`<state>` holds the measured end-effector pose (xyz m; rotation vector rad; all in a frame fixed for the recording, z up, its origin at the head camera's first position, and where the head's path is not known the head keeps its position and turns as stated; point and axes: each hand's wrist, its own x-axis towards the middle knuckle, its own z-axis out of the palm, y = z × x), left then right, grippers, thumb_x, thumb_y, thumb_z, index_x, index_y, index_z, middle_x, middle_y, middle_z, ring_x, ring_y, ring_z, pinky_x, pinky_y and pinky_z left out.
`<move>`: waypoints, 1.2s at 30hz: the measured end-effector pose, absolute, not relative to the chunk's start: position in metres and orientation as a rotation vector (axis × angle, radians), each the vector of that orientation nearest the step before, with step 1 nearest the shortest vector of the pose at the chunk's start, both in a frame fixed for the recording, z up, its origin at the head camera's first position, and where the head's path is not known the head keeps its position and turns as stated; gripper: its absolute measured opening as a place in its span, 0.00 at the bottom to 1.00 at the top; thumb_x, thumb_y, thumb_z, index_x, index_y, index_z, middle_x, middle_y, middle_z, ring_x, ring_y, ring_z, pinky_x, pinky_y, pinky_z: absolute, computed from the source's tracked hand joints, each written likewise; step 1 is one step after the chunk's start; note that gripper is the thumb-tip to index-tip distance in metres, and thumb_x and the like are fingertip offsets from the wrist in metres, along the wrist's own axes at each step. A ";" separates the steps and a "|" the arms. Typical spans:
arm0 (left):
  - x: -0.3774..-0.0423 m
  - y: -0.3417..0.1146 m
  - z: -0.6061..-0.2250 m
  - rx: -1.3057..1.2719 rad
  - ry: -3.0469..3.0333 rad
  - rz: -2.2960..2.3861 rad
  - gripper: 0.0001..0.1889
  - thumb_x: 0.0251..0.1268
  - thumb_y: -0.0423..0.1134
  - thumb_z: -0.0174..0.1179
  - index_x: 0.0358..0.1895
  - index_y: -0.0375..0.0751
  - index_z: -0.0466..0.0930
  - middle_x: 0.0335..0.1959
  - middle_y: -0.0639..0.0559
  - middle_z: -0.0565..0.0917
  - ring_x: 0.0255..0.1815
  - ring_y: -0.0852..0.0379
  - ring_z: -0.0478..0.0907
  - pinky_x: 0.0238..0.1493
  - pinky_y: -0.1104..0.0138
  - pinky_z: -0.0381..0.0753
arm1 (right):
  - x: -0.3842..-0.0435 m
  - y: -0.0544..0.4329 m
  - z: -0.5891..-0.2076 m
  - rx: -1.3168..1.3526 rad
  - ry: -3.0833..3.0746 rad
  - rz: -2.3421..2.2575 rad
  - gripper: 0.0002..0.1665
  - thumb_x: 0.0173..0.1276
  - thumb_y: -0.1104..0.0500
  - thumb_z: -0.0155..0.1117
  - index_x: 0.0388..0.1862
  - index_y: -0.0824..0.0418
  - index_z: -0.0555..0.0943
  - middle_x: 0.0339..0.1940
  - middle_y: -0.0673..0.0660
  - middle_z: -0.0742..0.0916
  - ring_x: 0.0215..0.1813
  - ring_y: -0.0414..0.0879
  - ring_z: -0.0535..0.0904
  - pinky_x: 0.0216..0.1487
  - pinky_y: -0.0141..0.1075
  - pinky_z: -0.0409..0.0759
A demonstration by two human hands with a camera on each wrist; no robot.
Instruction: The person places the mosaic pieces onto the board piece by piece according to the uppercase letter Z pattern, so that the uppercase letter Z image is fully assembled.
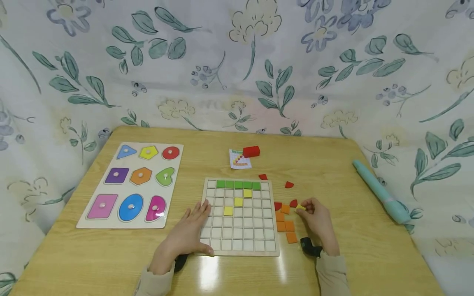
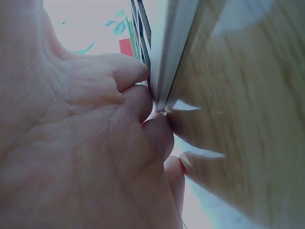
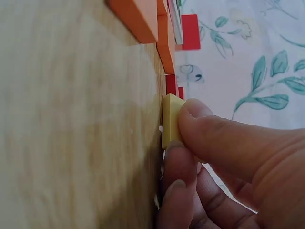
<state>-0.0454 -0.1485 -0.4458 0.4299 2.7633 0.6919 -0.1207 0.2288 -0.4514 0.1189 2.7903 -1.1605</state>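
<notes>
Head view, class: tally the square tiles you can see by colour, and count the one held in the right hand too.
Green tiles: 5, all on the grid board
Yellow tiles: 4, three on the grid board and one pinched in the right hand
Orange tiles: 5, all right of the grid board
Total: 14

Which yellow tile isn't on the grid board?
The yellow tile pinched by the right hand; the other three yellow tiles lie on the grid board, in a diagonal line.
</notes>
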 end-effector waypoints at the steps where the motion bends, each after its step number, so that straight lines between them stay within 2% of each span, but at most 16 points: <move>1: -0.044 -0.149 -0.446 0.431 2.765 0.686 0.69 0.29 0.63 0.76 0.76 0.31 0.48 0.79 0.38 0.48 0.79 0.37 0.44 0.77 0.42 0.45 | -0.120 0.228 -0.452 0.114 2.794 -1.153 0.12 0.67 0.61 0.64 0.45 0.66 0.77 0.39 0.60 0.83 0.38 0.46 0.74 0.38 0.27 0.73; 10: -0.045 -0.147 -0.448 0.433 2.767 0.694 0.69 0.30 0.63 0.75 0.76 0.31 0.47 0.79 0.40 0.47 0.80 0.38 0.43 0.77 0.42 0.45 | -0.123 0.211 -0.448 0.085 2.842 -1.314 0.12 0.68 0.64 0.62 0.49 0.66 0.82 0.45 0.64 0.86 0.45 0.51 0.82 0.41 0.21 0.76; 16: -0.046 -0.149 -0.447 0.415 2.773 0.673 0.69 0.30 0.63 0.75 0.76 0.33 0.47 0.80 0.41 0.46 0.80 0.39 0.43 0.78 0.43 0.44 | -0.129 0.160 -0.441 -0.036 2.616 -1.526 0.11 0.65 0.65 0.66 0.47 0.65 0.83 0.40 0.61 0.86 0.38 0.44 0.83 0.37 0.26 0.83; 19: -0.043 -0.150 -0.447 0.417 2.766 0.676 0.70 0.29 0.64 0.75 0.76 0.32 0.47 0.79 0.40 0.47 0.80 0.38 0.43 0.78 0.43 0.45 | -0.130 0.131 -0.438 -0.137 2.497 -1.579 0.10 0.62 0.68 0.68 0.42 0.66 0.83 0.36 0.61 0.86 0.33 0.45 0.84 0.33 0.31 0.85; 23: -0.040 -0.151 -0.446 0.419 2.755 0.702 0.69 0.30 0.64 0.75 0.76 0.31 0.48 0.79 0.40 0.47 0.80 0.38 0.43 0.78 0.42 0.44 | -0.126 0.097 -0.434 -0.276 2.402 -1.567 0.07 0.61 0.67 0.68 0.38 0.67 0.82 0.32 0.61 0.87 0.30 0.48 0.85 0.31 0.33 0.86; 29: -0.040 -0.151 -0.446 0.424 2.762 0.702 0.69 0.30 0.65 0.75 0.76 0.31 0.48 0.79 0.40 0.48 0.80 0.38 0.44 0.78 0.42 0.46 | -0.118 0.059 -0.433 -0.489 2.364 -1.427 0.05 0.63 0.63 0.68 0.36 0.64 0.84 0.31 0.58 0.88 0.27 0.40 0.82 0.29 0.28 0.82; 36: -0.042 -0.151 -0.448 0.415 2.766 0.691 0.69 0.30 0.64 0.75 0.75 0.31 0.49 0.79 0.40 0.48 0.79 0.37 0.45 0.77 0.41 0.46 | -0.106 0.041 -0.444 -0.561 2.430 -1.334 0.03 0.62 0.63 0.69 0.32 0.62 0.84 0.29 0.55 0.87 0.27 0.35 0.76 0.27 0.24 0.76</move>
